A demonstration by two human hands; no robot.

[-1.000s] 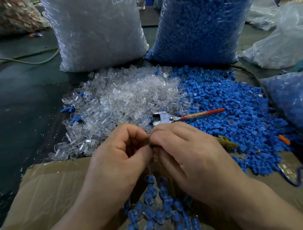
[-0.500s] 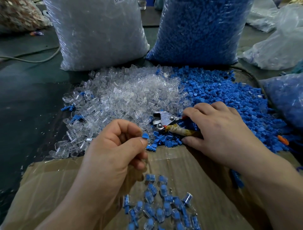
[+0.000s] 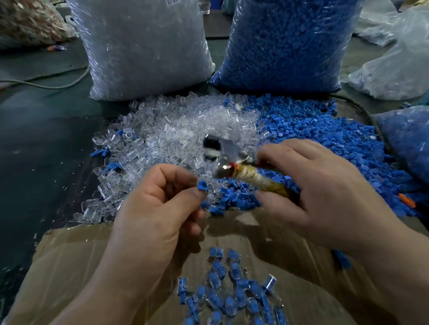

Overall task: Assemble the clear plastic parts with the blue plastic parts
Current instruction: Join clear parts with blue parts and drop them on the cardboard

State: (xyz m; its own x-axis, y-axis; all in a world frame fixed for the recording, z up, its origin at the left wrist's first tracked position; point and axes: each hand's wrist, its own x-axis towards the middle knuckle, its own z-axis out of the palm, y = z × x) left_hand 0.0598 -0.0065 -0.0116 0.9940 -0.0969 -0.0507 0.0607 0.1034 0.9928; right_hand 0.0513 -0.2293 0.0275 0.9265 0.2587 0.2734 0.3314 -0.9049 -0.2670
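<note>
Largest first: two sacks stand at the back of the table, the clear-parts sack and the blue-parts sack, both bulging. In front of them lie the loose clear pile and the blue pile, which meet in the middle. With that much unjoined, we judge most of the work is ahead.

Nearer us, on the cardboard sheet, a small cluster of finished pieces — blue seated in clear — shows what is done.

Our right hand has its grip curled round the wrapped handle of a blurred metal tool. Our left hand pinches one blue part between thumb and forefinger, above the piles' near edge. We cannot tell whether a clear part is on it.

The white label on the clear-parts sack is cut off — unreadable.
</note>
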